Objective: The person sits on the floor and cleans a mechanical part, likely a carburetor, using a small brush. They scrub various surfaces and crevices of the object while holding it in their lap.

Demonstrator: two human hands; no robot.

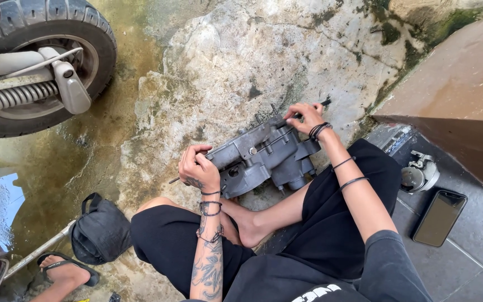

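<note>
A grey engine crankcase [264, 159] rests on stained concrete against a seated person's bare foot [247, 223]. The left hand [197, 166] closes around its near edge, steadying it; the right hand [304, 116] pinches a thin dark tool [322, 103] at the far edge. Loosening work appears under way, demanding firm bracing. A scooter wheel [40, 61] stands nearby.

Grey metal engine casing [264, 159], tilted on stained concrete ground [241, 67]

Left hand [198, 168] gripped grey engine casing [264, 156] at near end, right hand [304, 116] held thin tool [308, 109] at far end, phone [439, 217] lay on tiles, scooter wheel [40, 61] nearby.
</note>
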